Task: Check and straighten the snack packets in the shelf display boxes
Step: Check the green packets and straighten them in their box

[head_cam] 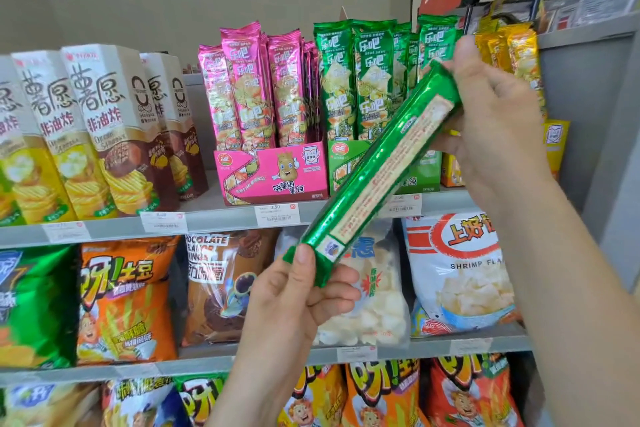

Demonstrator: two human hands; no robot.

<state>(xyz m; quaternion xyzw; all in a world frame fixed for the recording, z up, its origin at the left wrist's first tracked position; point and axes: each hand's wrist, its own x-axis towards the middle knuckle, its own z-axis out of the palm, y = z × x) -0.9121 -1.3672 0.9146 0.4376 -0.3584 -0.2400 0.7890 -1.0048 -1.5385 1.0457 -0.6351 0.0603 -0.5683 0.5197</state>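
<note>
Out in front of the top grey metal shelf (pixel 214 218), a long green foil snack packet (pixel 377 166) is up in mid-air, clear of the boxes; its long axis runs on a diagonal, lower end down-left, upper end up-right, printed back seam facing the camera; left hand (pixel 294 302) pinches the lower end, thumb on top, fingers curled beneath; right hand (pixel 495 107) grips the upper end, fingers wrapped round it; behind, the green cardboard display box (pixel 426 170) holds upright green packets (pixel 346 80), just beside the pink cardboard display box (pixel 273 173) with its upright pink packets (pixel 249 87).
</note>
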